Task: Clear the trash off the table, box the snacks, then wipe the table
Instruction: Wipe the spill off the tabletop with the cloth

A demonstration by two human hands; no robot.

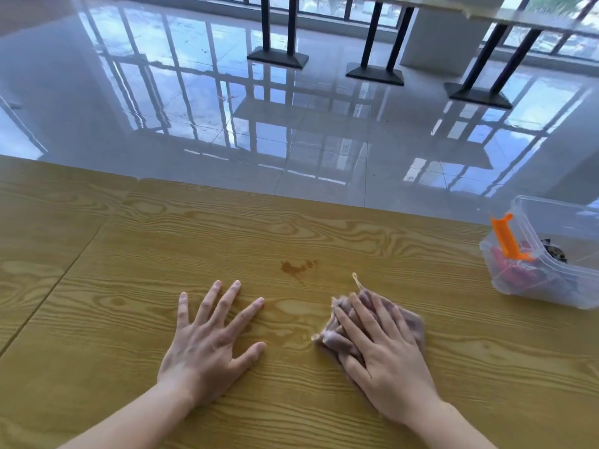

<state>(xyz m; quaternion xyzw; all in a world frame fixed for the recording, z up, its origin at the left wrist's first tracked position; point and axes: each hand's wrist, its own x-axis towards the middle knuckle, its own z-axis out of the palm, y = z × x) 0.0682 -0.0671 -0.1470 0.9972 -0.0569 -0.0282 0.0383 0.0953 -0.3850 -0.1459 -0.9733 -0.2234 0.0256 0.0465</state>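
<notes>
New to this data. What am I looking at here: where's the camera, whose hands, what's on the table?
There is no robot: a person works with bare hands, and the single picture comes from a camera worn on their head, looking forward and down. The left hand lies flat and empty on the wooden table. The right hand presses a cloth flat against the tabletop. Just beyond the hands is a small brown stain, not yet wiped. At the right edge stands a clear plastic box with an orange clip, holding snack packets that are hard to make out. Behind the table is a shiny floor.
</notes>
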